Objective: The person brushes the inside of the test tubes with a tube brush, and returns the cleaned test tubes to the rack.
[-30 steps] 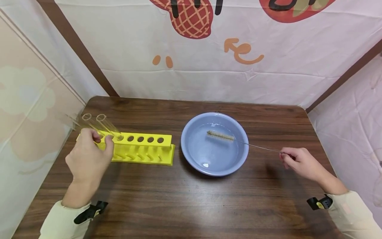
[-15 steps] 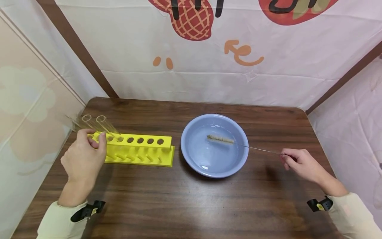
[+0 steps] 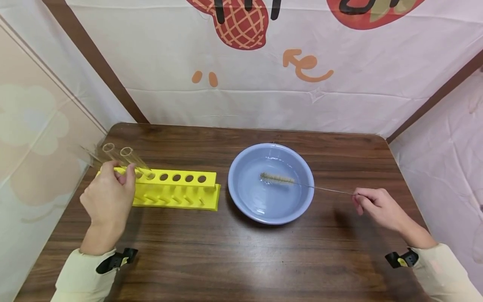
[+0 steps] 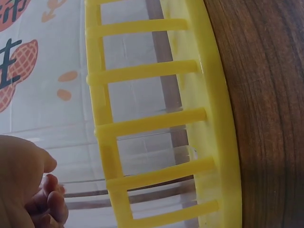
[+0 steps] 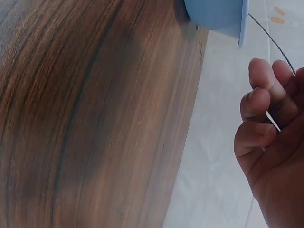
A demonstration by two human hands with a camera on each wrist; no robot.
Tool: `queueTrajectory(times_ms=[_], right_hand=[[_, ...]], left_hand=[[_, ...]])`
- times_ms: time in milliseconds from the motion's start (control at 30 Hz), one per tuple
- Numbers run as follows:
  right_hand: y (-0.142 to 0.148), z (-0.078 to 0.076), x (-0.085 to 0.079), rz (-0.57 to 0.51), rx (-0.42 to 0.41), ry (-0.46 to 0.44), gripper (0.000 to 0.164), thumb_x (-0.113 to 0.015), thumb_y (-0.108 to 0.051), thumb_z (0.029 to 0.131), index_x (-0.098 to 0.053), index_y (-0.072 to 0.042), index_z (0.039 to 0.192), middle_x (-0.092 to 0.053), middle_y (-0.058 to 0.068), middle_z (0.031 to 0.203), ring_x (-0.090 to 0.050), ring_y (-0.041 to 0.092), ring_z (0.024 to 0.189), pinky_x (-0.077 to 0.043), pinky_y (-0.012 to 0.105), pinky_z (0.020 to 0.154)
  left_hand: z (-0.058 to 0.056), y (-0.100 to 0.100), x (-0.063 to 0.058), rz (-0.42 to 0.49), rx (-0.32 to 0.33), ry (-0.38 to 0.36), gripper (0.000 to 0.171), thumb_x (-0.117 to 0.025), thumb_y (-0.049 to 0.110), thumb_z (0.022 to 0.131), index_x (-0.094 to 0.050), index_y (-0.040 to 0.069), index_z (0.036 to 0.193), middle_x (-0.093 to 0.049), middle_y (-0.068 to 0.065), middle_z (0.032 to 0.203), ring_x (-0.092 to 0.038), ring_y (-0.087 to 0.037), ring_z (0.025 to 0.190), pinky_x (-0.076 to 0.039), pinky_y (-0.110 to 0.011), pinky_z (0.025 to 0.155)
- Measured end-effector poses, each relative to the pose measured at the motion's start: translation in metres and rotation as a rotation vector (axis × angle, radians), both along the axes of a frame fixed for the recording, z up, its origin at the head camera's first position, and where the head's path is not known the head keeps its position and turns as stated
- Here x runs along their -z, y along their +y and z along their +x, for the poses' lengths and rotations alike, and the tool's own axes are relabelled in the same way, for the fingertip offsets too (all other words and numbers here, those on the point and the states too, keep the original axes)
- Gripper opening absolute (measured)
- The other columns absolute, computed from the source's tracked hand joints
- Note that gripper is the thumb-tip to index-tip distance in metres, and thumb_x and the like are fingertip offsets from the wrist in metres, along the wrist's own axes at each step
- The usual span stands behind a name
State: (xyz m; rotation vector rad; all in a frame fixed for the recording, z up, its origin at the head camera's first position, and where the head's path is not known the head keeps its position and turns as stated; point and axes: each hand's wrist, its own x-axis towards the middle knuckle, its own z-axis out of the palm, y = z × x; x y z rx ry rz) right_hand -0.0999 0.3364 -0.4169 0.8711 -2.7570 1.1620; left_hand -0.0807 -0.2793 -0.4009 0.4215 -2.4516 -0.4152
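Note:
My left hand (image 3: pixel 109 195) is at the left end of a yellow test tube rack (image 3: pixel 188 178), thumb and fingers bent together. It seems to pinch the leftmost clear test tube (image 3: pixel 90 155), which is blurred and partly hidden behind the hand. Two more glass tubes lean in the rack beside it, the nearer one a test tube (image 3: pixel 133 157). In the left wrist view, curled fingers (image 4: pixel 57 204) are close to the rack's pegs. My right hand (image 3: pixel 377 207) grips the thin wire handle of a test tube brush (image 3: pixel 277 179); its bristles are in the water of a blue basin (image 3: pixel 234 197).
The basin stands right of the rack on a dark wooden table (image 3: pixel 241 260). Several rack holes right of the tubes hold nothing. A printed cloth (image 3: pixel 241 100) hangs behind the table, with more fabric at both sides.
My left hand has shifted a little left along the rack, away from the two leaning tubes. The right hand stays nearly in place; the brush head has dipped slightly lower in the basin.

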Motion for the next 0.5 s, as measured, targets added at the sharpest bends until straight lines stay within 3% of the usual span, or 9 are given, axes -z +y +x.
queueTrajectory(times_ms=[167, 433, 500], right_hand=[[-0.004, 0.003, 0.000, -0.070, 0.067, -0.138, 0.039, -0.039, 0.010, 0.102, -0.058, -0.012, 0.077, -0.057, -0.006, 0.062, -0.051, 0.018, 0.052, -0.041, 0.027, 0.048], [-0.006, 0.002, 0.005, -0.262, 0.102, -0.318, 0.039, -0.027, 0.004, 0.106, -0.053, 0.000, 0.077, -0.057, 0.004, 0.060, -0.050, 0.025, 0.050, -0.035, 0.040, 0.044], [-0.006, 0.003, 0.005, -0.299, 0.114, -0.349, 0.039, -0.027, 0.002, 0.106, -0.053, 0.001, 0.078, -0.058, 0.003, 0.061, -0.052, 0.022, 0.051, -0.035, 0.041, 0.044]], left_hand=[[-0.003, -0.001, -0.002, -0.022, 0.006, 0.126, 0.041, -0.059, 0.034, 0.100, -0.068, -0.004, 0.111, -0.066, -0.017, 0.069, -0.060, -0.042, 0.055, -0.036, -0.054, 0.044], [-0.006, 0.001, -0.016, -0.028, 0.028, 0.329, 0.036, -0.058, 0.027, 0.096, -0.069, -0.008, 0.100, -0.063, -0.018, 0.067, -0.055, -0.037, 0.052, -0.022, -0.024, 0.049], [-0.005, 0.001, -0.018, -0.022, 0.034, 0.351, 0.036, -0.057, 0.028, 0.096, -0.069, -0.007, 0.100, -0.063, -0.017, 0.067, -0.055, -0.035, 0.054, -0.022, -0.024, 0.051]])
